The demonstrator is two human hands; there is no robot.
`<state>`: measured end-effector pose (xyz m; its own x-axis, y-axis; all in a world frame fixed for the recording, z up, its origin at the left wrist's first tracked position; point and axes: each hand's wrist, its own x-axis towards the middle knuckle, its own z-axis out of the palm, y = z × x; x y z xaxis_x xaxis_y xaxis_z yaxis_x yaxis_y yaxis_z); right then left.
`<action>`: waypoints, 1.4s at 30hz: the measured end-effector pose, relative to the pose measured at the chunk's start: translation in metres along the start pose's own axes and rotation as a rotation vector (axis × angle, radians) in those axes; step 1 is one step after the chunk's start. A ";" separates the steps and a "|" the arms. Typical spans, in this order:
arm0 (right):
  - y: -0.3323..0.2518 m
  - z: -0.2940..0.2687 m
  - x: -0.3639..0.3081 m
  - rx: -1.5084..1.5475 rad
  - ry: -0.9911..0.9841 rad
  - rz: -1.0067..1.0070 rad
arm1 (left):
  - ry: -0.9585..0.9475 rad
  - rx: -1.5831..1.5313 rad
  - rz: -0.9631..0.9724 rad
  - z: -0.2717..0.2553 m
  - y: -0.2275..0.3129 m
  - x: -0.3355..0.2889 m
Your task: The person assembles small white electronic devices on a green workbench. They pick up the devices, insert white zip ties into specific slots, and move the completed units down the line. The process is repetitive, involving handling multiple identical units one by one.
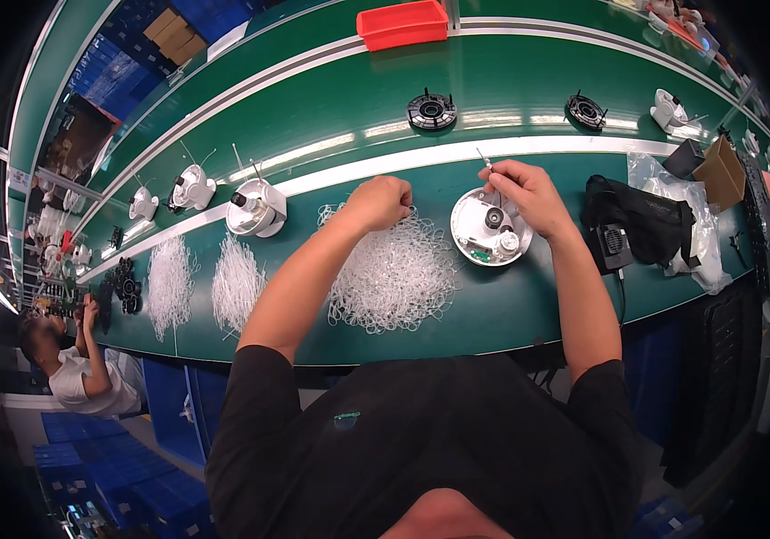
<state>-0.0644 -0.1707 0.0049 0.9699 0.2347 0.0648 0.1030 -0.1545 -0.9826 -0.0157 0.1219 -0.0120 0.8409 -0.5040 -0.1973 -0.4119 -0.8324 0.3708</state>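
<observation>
My left hand (379,203) is at the far edge of a large heap of thin, clear-white loops (392,278), its fingers drawn together; whatever they hold is hidden. My right hand (528,192) pinches a thin white cable (485,162) that stands up from a round white housing (467,223). That housing lies open side up on the green bench, right of the heap. Inside it are a dark round lens-like part (494,217), a white round part and a small green circuit board (480,256).
Left of the heap lie two piles of white strands (238,283) and a white camera-like unit (256,208). Black round bases (431,110) and a red bin (403,25) are farther back. At right are a black mesh bag (632,211) and a cardboard box (721,175). Another person (88,377) works at far left.
</observation>
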 end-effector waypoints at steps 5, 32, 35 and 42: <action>0.001 -0.002 -0.001 -0.012 0.005 -0.008 | -0.037 -0.096 -0.044 -0.006 0.006 -0.001; 0.000 -0.001 -0.001 -0.032 -0.013 -0.030 | -0.051 -0.621 -0.133 -0.013 0.009 -0.004; -0.006 0.000 -0.002 -0.041 -0.022 -0.015 | -0.023 -0.809 -0.146 -0.018 0.010 -0.010; -0.008 0.002 -0.001 -0.095 -0.017 -0.041 | 0.053 -0.953 -0.121 -0.016 0.003 -0.016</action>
<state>-0.0665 -0.1681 0.0122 0.9607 0.2586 0.1009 0.1638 -0.2345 -0.9582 -0.0245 0.1308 0.0071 0.8834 -0.3965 -0.2499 0.1174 -0.3291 0.9370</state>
